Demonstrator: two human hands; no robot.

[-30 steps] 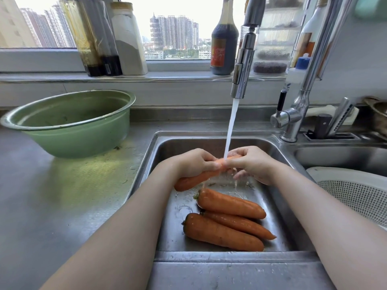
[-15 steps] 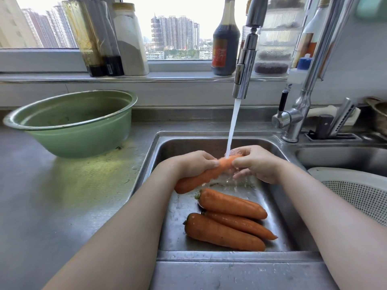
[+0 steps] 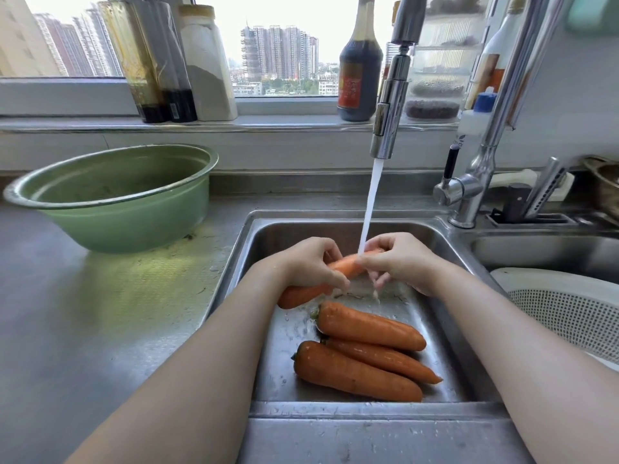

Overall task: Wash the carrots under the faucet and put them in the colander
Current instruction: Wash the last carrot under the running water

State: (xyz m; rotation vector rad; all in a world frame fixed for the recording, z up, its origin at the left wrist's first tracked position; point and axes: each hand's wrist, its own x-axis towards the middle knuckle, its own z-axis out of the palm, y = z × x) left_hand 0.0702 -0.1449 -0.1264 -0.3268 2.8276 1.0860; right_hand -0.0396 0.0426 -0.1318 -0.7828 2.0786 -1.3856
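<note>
step: rinsing carrot (image 3: pixel 346 266) under faucet (image 3: pixel 390 105) | left hand (image 3: pixel 308 262), right hand (image 3: pixel 400 259): both gripping it | next: probably lift rightward, past right hand, into colander (image 3: pixel 569 313)

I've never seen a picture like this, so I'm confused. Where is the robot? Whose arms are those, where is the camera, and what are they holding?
There is no robot here. The two grips are a person's bare hands. The camera sits on that person's head and looks down, so the arms seem to come from you. The left grip and the right grip both hold one carrot under the water running from the faucet. Three more carrots lie in the sink below. A white colander sits at the right edge, and a green bowl stands on the counter on the left.
</note>
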